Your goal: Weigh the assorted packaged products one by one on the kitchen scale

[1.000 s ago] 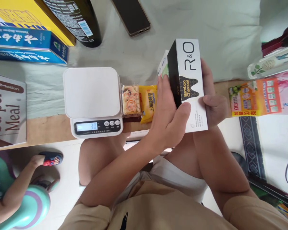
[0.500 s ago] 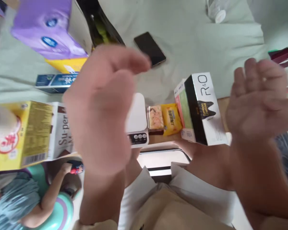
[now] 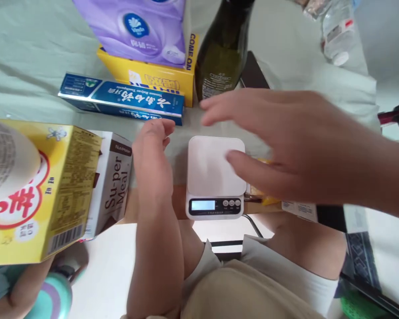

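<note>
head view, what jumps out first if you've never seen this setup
The right hand fills the right half, spread and empty over the white kitchen scale at centre. The left hand lies empty beside the scale, near the blue toothpaste box. A big yellow carton looms at left.

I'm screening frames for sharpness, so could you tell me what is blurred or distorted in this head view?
Head view: the right hand is motion-blurred at its fingers over the scale; the left hand is sharper; the yellow box at the left edge looks stretched; lighting is soft and even, without glare.
</note>
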`<state>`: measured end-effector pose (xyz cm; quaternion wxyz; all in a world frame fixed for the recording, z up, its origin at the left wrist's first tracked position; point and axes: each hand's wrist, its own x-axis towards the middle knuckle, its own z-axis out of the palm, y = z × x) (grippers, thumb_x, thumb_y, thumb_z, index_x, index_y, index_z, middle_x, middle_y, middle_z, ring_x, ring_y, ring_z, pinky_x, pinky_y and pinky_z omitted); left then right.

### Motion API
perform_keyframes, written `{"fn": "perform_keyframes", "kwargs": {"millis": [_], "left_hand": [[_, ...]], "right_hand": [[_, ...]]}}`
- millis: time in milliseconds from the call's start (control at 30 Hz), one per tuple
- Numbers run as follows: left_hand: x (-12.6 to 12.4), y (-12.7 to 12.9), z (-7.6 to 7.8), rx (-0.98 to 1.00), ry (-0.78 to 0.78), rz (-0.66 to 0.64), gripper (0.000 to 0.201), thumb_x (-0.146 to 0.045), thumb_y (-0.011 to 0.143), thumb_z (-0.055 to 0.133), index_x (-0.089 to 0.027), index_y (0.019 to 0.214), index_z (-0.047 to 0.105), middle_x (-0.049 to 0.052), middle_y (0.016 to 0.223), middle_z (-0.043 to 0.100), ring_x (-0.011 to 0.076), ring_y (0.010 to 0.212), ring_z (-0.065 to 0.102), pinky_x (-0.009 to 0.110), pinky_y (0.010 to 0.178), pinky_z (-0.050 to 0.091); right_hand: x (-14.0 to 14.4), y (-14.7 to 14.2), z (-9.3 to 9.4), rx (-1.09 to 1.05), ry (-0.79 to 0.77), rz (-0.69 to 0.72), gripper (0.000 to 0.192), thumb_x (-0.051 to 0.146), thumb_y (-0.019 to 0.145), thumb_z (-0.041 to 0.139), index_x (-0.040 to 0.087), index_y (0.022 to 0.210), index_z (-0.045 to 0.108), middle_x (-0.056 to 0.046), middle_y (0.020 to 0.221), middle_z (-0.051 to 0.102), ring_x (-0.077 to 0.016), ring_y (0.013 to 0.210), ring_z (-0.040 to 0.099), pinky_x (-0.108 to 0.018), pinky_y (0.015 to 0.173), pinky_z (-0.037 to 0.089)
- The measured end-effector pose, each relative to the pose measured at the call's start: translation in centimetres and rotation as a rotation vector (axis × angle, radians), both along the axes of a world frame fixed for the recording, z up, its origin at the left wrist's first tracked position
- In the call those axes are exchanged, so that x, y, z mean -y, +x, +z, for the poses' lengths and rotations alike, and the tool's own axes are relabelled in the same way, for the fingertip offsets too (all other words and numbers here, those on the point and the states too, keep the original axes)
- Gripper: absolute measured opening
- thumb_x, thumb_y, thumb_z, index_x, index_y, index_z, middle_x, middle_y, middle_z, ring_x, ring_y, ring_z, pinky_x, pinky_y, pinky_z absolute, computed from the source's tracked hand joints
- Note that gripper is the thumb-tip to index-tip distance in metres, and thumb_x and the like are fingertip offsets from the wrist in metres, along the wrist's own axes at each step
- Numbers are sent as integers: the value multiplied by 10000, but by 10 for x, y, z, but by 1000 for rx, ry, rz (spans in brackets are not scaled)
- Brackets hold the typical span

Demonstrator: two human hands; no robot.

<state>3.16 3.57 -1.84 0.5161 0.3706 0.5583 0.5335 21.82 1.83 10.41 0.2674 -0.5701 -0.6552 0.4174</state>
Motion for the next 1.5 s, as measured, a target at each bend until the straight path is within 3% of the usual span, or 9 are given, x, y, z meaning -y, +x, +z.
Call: {"fn": "perform_keyframes", "kwargs": {"millis": [100,200,300,400,600,933,1167,1333,1500], "left_hand": [[0,5,-3,98,62,1,202,-326,1002,546,-251,863,671,74,994,706,257,1031,664,424,995,524],[-1,7,-4,184,46,77,92,-315,1009,577,-254,946,603,54,988,680,229,987,662,372,925,530],[-1,2,-3,200,38,137,57,-302,1016,559,-260,1050,578,74,1172,724,231,1159,682,378,1040,542],[0,-3,1,167,6,106,84,-297,1021,532,-268,1080,583,79,1276,717,237,1285,654,396,1131,522],[1,-7,2,149,-38,111,65,-296,1034,526,-283,1018,587,61,1188,674,245,1242,637,407,1129,492],[3,-3,10,182,105,159,150,-179,1024,519,-252,894,529,33,974,600,208,1002,639,358,1015,502],[3,-3,7,79,179,167,172,-213,989,546,-287,833,547,49,898,612,248,949,630,456,1000,553],[1,-7,2,-91,199,212,92,-276,933,549,-306,847,551,85,1060,626,315,1169,622,561,1196,473],[-5,-3,-9,-238,348,95,131,-264,977,570,-280,1097,519,92,1348,623,264,1550,429,469,1437,141]], "right_hand": [[-53,-62,-24,652,103,368,327,115,945,576,226,1218,715,-75,1427,730,-399,1469,634,-675,1277,551],[-83,-98,-47,807,174,465,368,108,972,552,226,1299,671,-95,1577,641,-381,1525,585,-600,1310,531],[-95,-106,-64,770,135,416,315,107,977,558,206,1256,666,-93,1710,536,-411,1618,483,-671,1368,424],[-100,-100,-79,653,121,375,242,136,996,555,210,1208,645,-81,1757,494,-437,1621,462,-759,1365,356],[-100,-89,-91,662,137,381,295,170,1024,480,199,1273,636,-138,1696,550,-464,1597,476,-824,1338,316],[-90,-52,-104,465,117,296,374,178,929,583,301,1249,732,40,1704,574,-402,1648,460,-728,1414,307],[-89,-22,-104,436,156,334,498,139,791,699,319,1250,761,4,1595,683,-406,1564,579,-682,1359,433],[-85,2,-106,444,224,417,617,140,796,661,341,1374,740,53,1621,654,-357,1566,596,-645,1357,466],[-72,20,-104,378,187,336,587,131,773,702,367,1304,786,73,1590,678,-366,1531,627,-657,1347,471]]}}
